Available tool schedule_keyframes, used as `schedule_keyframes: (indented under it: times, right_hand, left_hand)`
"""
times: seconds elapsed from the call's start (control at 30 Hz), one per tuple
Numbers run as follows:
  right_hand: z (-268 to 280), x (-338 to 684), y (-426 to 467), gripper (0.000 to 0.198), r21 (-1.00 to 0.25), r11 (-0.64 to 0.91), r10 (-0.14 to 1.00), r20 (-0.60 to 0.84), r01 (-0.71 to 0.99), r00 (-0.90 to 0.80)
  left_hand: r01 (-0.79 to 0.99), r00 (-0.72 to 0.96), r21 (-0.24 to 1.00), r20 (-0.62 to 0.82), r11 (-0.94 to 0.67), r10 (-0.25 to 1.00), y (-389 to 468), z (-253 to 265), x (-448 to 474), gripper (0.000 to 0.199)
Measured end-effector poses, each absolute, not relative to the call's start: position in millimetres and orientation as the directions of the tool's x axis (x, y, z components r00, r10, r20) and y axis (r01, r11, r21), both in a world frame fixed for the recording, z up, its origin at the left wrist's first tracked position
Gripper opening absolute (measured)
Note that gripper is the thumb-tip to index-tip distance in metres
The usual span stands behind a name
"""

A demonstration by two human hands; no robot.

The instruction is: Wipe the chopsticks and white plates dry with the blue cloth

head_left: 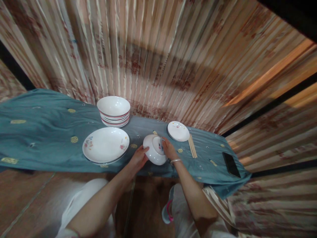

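A white bowl is held tilted over the front part of the table, with its outer side and foot ring facing up towards me. My left hand grips its left edge, thumb on the outside. On the other side my right hand, with a bracelet at the wrist, closes on the bowl near its foot; some of those fingers are hidden. Left of the bowl lies a large white oval plate with floral prints, apparently resting on another. Behind that plate stands a stack of white bowls with red-banded rims.
Small white plates lie at the back right, beside several wooden chopsticks. A black phone rests near the right end of the table, which has a teal patterned cloth. A pleated curtain hangs directly behind.
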State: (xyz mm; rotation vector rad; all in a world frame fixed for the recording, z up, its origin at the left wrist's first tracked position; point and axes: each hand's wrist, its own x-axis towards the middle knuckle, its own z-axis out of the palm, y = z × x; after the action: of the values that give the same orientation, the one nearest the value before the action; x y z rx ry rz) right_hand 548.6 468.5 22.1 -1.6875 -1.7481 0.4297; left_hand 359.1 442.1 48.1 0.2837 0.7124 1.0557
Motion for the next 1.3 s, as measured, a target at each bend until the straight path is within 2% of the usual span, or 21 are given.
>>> schedule_keyframes:
  times: [0.37, 0.5, 0.8, 0.97, 1.17, 1.3]
  right_hand:
    - [4.9, 511.0, 403.9, 0.047, -0.680, 0.027, 0.875, 0.370, 0.733, 0.312]
    - [11.1, 488.3, 385.6, 0.049, -0.654, 0.040, 0.857, 0.411, 0.755, 0.311]
    - [35.9, 457.4, 378.0, 0.048, -0.542, 0.233, 0.907, 0.420, 0.808, 0.020]
    - [53.5, 460.4, 401.2, 0.043, -0.454, 0.406, 0.881, 0.424, 0.793, -0.208]
    - [85.0, 471.7, 438.5, 0.037, -0.395, 0.525, 0.840, 0.383, 0.753, -0.385]
    - [102.4, 471.6, 460.4, 0.030, -0.371, 0.571, 0.819, 0.318, 0.733, -0.477]
  left_hand:
    - [-0.701, 0.281, 0.550, -0.373, 0.454, 0.884, 440.6, 47.3, 359.8, 0.025]
    - [-0.706, 0.279, 0.547, -0.369, 0.450, 0.886, 440.4, 46.9, 359.2, 0.022]
    - [-0.734, 0.278, 0.536, -0.324, 0.417, 0.904, 439.8, 41.8, 359.9, 0.021]
    - [-0.740, 0.257, 0.559, -0.278, 0.374, 0.925, 440.1, 42.9, 361.9, 0.021]
    - [-0.708, 0.345, 0.571, -0.232, 0.415, 0.909, 435.5, 50.8, 360.5, 0.024]
    - [-0.697, 0.335, 0.596, -0.221, 0.399, 0.916, 431.2, 58.2, 362.1, 0.029]
